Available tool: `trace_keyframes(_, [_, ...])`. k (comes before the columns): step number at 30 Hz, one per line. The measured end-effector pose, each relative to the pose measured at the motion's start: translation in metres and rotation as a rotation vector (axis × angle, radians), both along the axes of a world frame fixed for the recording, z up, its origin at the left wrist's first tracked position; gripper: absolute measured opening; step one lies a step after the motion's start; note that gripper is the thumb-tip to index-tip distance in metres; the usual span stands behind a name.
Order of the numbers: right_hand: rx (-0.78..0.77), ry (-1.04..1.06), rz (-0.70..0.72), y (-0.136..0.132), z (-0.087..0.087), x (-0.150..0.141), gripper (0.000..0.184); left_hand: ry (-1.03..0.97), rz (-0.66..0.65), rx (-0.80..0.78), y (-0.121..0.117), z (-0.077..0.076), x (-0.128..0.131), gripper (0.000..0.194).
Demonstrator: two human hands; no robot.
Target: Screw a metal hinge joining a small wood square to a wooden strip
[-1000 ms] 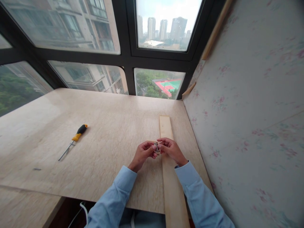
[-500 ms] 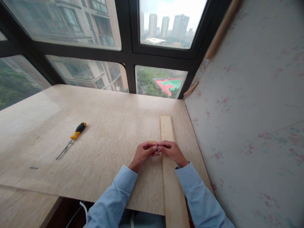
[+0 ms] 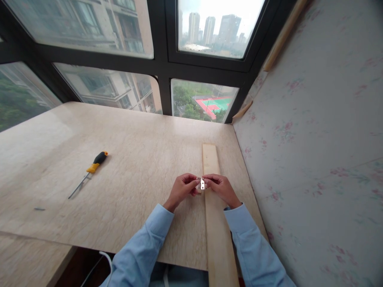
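A small shiny metal hinge (image 3: pixel 202 183) with screw holes is held up between my two hands. My left hand (image 3: pixel 184 188) pinches its left side between thumb and fingers. On the other side, my right hand (image 3: pixel 220 186) grips the hinge's right edge, also closed. Both hands are above a long pale wooden board (image 3: pixel 220 231) that lies lengthwise on the stone-patterned tabletop (image 3: pixel 134 167). Partly hidden under my left hand, the end of a smaller wooden piece (image 3: pixel 199 193) shows beside the board.
A yellow-and-black screwdriver (image 3: pixel 95 163) lies at the left, with small metal bits near its shaft. Farther left is a small screw-like metal piece (image 3: pixel 39 209). A flowered wall (image 3: pixel 305 151) bounds the right side; windows stand behind. A white cable (image 3: pixel 107 259) hangs at the front edge.
The hinge has turned in my fingers, from nearly edge-on to showing a flat leaf with holes. My hands remain in about the same place, and the view has shifted slightly.
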State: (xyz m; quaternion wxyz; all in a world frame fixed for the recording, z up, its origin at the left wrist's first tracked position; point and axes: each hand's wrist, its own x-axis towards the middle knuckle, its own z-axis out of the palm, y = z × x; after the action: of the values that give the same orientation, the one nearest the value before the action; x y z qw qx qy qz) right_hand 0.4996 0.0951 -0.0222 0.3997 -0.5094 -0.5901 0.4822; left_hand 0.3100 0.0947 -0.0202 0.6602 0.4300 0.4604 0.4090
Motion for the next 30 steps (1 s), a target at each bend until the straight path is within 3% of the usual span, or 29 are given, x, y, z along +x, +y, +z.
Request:
trace_keyframes(8, [0.104, -0.196, -0.061, 0.002, -0.006, 0.011, 0.025, 0.153, -0.077, -0.076, 0.005, 0.003, 0.019, 0.015])
trace_keyframes(13, [0.149, -0.255, -0.041, 0.002, -0.005, 0.014, 0.023, 0.19, -0.06, -0.091, 0.006, 0.001, 0.026, 0.014])
trace_keyframes(21, [0.238, -0.379, 0.135, 0.002, -0.009, 0.019, 0.041, 0.27, -0.05, -0.068, 0.008, -0.004, 0.029, 0.016])
trace_keyframes(30, [0.283, -0.431, 0.156, 0.005, -0.018, 0.021, 0.032, 0.315, -0.023, -0.059, 0.007, -0.008, 0.029, 0.016])
